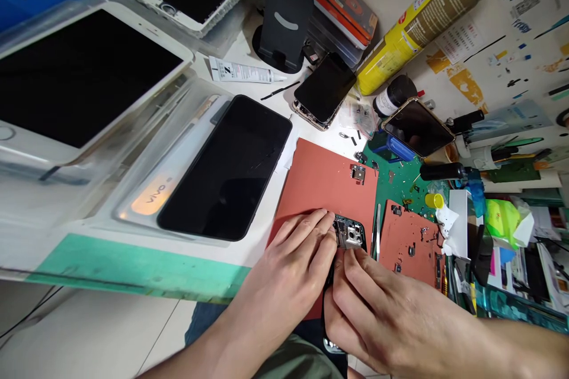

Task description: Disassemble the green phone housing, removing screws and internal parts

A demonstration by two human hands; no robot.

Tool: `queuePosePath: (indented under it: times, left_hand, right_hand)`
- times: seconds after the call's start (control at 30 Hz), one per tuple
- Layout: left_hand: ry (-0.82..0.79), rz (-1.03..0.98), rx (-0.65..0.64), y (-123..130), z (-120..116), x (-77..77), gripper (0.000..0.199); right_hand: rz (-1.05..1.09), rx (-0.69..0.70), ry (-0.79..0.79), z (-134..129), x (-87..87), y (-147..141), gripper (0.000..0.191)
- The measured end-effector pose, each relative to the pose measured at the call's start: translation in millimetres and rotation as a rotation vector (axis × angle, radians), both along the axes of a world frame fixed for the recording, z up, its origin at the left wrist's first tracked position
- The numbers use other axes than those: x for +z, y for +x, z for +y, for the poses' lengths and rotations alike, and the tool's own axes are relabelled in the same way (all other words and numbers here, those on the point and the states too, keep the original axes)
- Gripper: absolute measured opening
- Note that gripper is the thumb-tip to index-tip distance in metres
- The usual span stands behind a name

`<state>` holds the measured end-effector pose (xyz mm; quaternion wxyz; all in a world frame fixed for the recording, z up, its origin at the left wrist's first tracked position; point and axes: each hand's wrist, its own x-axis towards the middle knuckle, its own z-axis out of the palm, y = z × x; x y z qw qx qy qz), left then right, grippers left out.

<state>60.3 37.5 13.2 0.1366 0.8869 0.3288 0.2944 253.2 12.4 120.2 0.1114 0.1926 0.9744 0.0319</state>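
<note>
An opened phone [354, 234] lies on a red mat [320, 174], its camera module and inner parts bare at the end that shows. My left hand [296, 257] grips its left side with curled fingers. The fingers of my right hand [367, 302] are bent and pressed together at the phone's near right edge; any small part between them is hidden. Both hands cover much of the phone. Below my right hand, a dark object with shiny round spots [331, 344] shows at the table edge. Tweezers [377, 232] lie just right of the phone.
A second red mat [411, 243] holds several small phone parts. To the left lie a black phone screen [226, 166] and a white tablet [89, 71]. Behind are a glue tube [242, 71], a black stand [284, 18], an opened phone [324, 89] and a yellow spray can [413, 18].
</note>
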Motion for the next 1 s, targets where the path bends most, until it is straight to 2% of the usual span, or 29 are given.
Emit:
queuePosePath:
  times: [0.23,0.43,0.6,0.77,1.0]
  left_hand:
    - [0.009,0.002,-0.008,0.9,0.7,0.7,0.038]
    - [0.008,0.026,0.001,-0.3,-0.5,1.5,0.04]
    - [0.008,0.012,-0.004,-0.3,-0.1,0.3,0.04]
    - [0.007,0.019,0.002,0.2,-0.4,1.5,0.043]
    - [0.021,0.017,0.004,0.3,-0.1,1.5,0.042]
  right_hand:
    - [0.024,0.011,0.074,7.7,1.2,-3.0,0.031]
    - [0.021,-0.009,0.116,8.7,1.3,-4.6,0.015]
    - [0.019,-0.003,0.077,7.3,1.7,-2.9,0.021]
    - [0.049,-0.046,0.103,5.2,0.1,-4.2,0.023]
    - [0.069,-0.017,0.107,7.7,-0.3,-3.7,0.023]
